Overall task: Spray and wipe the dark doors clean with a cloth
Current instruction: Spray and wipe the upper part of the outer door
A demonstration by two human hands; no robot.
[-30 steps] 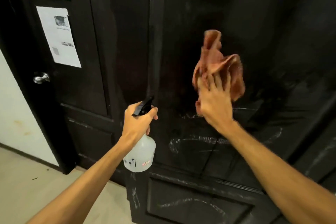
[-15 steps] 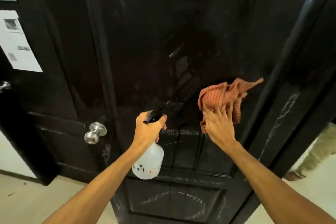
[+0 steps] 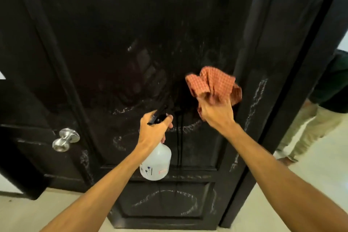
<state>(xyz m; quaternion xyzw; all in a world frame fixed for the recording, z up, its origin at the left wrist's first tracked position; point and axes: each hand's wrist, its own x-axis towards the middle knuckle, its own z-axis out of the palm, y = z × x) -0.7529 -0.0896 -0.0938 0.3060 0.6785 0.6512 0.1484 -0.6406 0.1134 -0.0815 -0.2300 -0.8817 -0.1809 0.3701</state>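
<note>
A dark panelled door (image 3: 131,43) fills the view, streaked with white smears and wet drips running down its middle. My left hand (image 3: 153,131) grips the black trigger head of a translucent white spray bottle (image 3: 156,164), nozzle pointed at the door. My right hand (image 3: 216,113) presses a crumpled orange checked cloth (image 3: 213,84) against the door's right side, near the frame's edge.
A silver round door knob (image 3: 64,139) sticks out at the lower left. The black door frame (image 3: 282,62) runs down the right. Beyond it stands another person's leg in beige trousers (image 3: 308,130) on a pale floor (image 3: 320,171).
The view swung right, so the papers on the left door left the frame. My right hand carried the cloth from the upper middle of the door down toward its right edge.
</note>
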